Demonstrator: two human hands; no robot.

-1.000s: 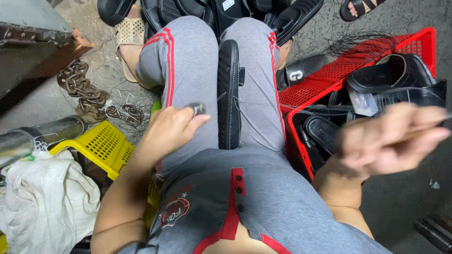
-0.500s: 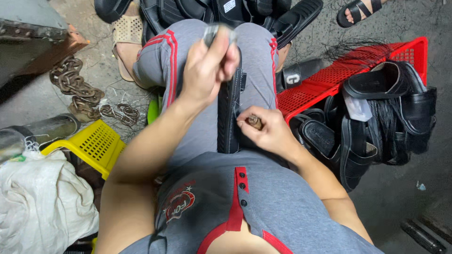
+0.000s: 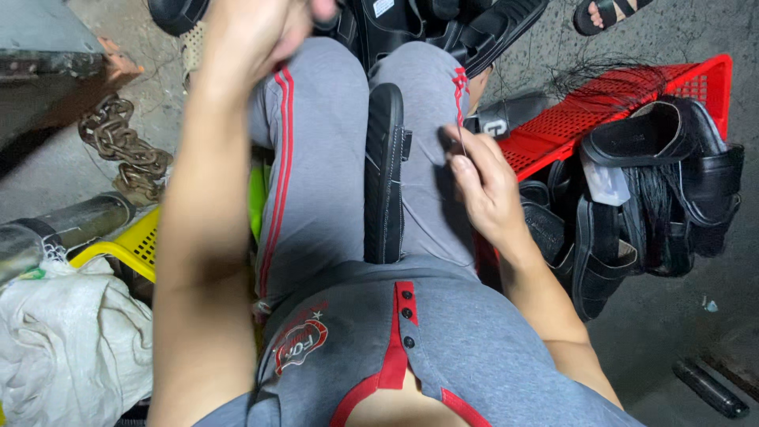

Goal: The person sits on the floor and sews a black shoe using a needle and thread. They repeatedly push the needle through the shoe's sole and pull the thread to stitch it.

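I see a black sandal [image 3: 385, 170] wedged on edge between the knees at frame centre, my left hand [image 3: 251, 32] raised upper left, fingers curled shut, well above it, my right hand [image 3: 484, 186] just beside it, fingertips pinched on a thin needle [image 3: 461, 141], red basket [image 3: 553, 130] at right.

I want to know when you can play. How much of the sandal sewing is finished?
Some looks done: white stitching already runs along the edge of the black sandal clamped between the knees. In hand now: the right hand rests on the thigh pinching something thin, maybe a needle, while the left hand is raised high. Left: more black sandals wait in the red crate; whether those are sewn is unclear.
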